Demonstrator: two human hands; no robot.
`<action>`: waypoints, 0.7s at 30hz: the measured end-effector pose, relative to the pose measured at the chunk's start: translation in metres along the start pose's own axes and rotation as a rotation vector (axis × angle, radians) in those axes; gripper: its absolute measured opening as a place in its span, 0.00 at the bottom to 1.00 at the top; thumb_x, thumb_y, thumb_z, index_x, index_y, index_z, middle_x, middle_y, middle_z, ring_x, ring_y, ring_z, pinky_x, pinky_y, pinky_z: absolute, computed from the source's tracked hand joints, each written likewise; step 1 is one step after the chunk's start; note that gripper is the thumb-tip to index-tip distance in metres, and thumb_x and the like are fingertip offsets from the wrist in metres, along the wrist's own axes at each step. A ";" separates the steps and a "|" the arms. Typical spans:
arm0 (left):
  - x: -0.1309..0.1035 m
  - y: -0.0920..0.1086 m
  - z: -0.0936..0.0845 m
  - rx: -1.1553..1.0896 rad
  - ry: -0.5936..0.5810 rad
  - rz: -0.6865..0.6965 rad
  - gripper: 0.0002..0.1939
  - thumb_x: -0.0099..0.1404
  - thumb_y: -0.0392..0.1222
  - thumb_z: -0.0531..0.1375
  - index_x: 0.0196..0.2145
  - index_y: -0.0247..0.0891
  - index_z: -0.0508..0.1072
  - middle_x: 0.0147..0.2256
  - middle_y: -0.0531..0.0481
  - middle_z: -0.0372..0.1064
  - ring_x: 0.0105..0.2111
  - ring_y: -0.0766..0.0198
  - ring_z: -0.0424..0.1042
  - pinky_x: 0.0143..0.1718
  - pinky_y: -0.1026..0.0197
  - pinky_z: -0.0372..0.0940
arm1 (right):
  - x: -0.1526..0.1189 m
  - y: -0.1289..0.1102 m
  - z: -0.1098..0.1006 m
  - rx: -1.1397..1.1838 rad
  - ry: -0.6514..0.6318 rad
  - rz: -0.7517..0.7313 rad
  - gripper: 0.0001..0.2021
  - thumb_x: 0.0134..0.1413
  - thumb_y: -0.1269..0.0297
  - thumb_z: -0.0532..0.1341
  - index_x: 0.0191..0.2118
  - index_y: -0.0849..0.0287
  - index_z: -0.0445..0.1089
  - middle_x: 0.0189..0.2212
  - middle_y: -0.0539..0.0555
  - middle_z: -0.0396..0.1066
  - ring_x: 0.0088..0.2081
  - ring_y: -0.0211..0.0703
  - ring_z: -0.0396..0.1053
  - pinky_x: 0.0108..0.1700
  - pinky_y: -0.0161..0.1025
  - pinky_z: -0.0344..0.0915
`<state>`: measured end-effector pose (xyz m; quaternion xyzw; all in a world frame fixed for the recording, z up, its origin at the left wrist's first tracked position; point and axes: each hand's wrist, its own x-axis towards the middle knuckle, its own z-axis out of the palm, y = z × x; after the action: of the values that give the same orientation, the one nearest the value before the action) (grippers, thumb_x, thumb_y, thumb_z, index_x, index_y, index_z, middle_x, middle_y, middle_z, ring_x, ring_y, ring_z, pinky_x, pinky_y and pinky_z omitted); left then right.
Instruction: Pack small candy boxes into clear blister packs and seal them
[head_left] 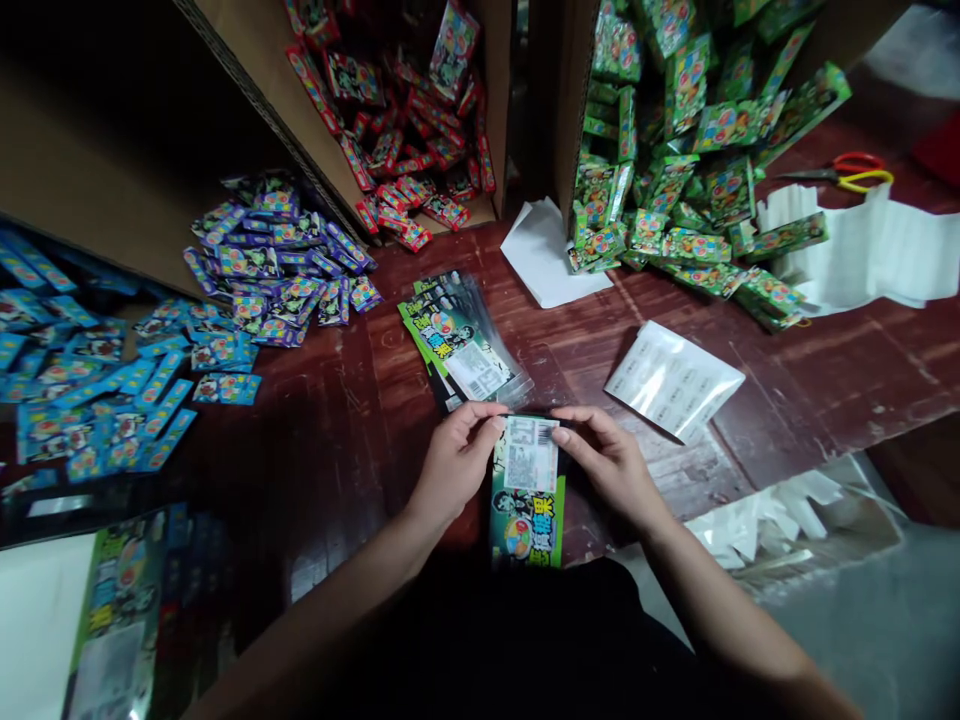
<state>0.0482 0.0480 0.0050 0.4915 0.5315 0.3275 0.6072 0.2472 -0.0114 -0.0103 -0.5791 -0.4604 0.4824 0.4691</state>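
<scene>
I hold a printed green and black bag (527,515) upright over the front edge of the dark red table (600,340). My left hand (455,463) pinches its top left corner and my right hand (609,462) pinches its top right corner. A white label with a barcode (531,453) sits on the bag between my fingertips. Just beyond my hands lies a fanned stack of the same printed bags (459,340).
Cardboard boxes hold heaps of red packets (409,140) and green packets (675,170). Purple packets (277,260) and blue packets (97,380) spread at left. A label sheet (673,378), white paper strips (862,245) and scissors (855,172) lie at right.
</scene>
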 end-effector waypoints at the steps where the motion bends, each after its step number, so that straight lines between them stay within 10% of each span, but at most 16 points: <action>1: 0.001 0.000 0.003 -0.020 0.016 0.007 0.10 0.66 0.44 0.62 0.42 0.38 0.77 0.43 0.47 0.77 0.42 0.60 0.74 0.45 0.59 0.67 | 0.003 -0.002 -0.003 -0.014 -0.007 -0.031 0.13 0.61 0.54 0.65 0.48 0.52 0.74 0.49 0.55 0.75 0.50 0.48 0.72 0.54 0.47 0.71; 11: 0.006 0.013 -0.004 -0.060 -0.093 0.004 0.17 0.66 0.40 0.61 0.52 0.39 0.72 0.45 0.46 0.78 0.42 0.60 0.76 0.45 0.58 0.68 | 0.005 0.003 -0.001 0.047 0.042 -0.109 0.24 0.62 0.58 0.65 0.61 0.46 0.65 0.48 0.54 0.75 0.49 0.45 0.73 0.53 0.47 0.72; 16: 0.008 0.030 -0.012 0.207 -0.173 0.062 0.11 0.67 0.47 0.62 0.41 0.40 0.80 0.44 0.47 0.79 0.45 0.57 0.76 0.49 0.56 0.68 | 0.009 -0.018 -0.009 -0.039 -0.072 -0.116 0.08 0.61 0.57 0.66 0.42 0.52 0.78 0.44 0.53 0.77 0.47 0.45 0.74 0.52 0.44 0.69; 21: 0.022 0.041 -0.001 0.244 -0.262 0.047 0.09 0.62 0.46 0.66 0.36 0.39 0.77 0.36 0.49 0.79 0.38 0.59 0.77 0.41 0.59 0.69 | 0.017 -0.031 -0.012 0.050 -0.025 0.112 0.14 0.55 0.51 0.69 0.37 0.57 0.75 0.32 0.50 0.76 0.31 0.39 0.70 0.36 0.37 0.66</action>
<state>0.0570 0.0814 0.0367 0.6125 0.4719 0.2079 0.5991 0.2585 0.0088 0.0188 -0.5858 -0.4208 0.5264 0.4501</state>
